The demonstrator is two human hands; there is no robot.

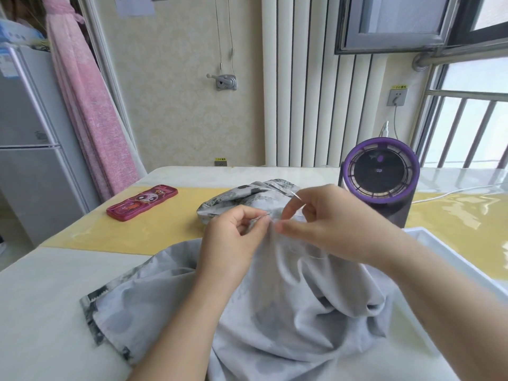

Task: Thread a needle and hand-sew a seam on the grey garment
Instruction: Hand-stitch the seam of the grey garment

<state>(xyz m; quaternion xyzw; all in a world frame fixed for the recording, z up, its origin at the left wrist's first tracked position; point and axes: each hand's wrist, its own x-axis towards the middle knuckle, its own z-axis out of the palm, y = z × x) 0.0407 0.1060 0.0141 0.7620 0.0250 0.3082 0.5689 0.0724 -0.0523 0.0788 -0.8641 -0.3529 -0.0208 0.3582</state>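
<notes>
A grey garment (288,312) with a faint darker print lies bunched across the near middle of a pale desk (41,298), its near edge spilling toward the viewer and a folded part resting farther back on a yellow mat. Two bare hands meet above its raised middle. The left hand (236,229) has its grip closed, fingers and thumb pinching a small fold of the cloth. The right hand (324,215) has its grip clamped on a thin needle (296,196), tip angled up and to the far left, with its other fingers lying over the fold. A pale thread (316,256) is faintly visible below that hand. The cloth looks light, soft and limp, likely to slide and sag, so it is best held close beside the stitch line. Far left lies a red pencil case (141,202); far right stands a purple fan (382,171).
</notes>
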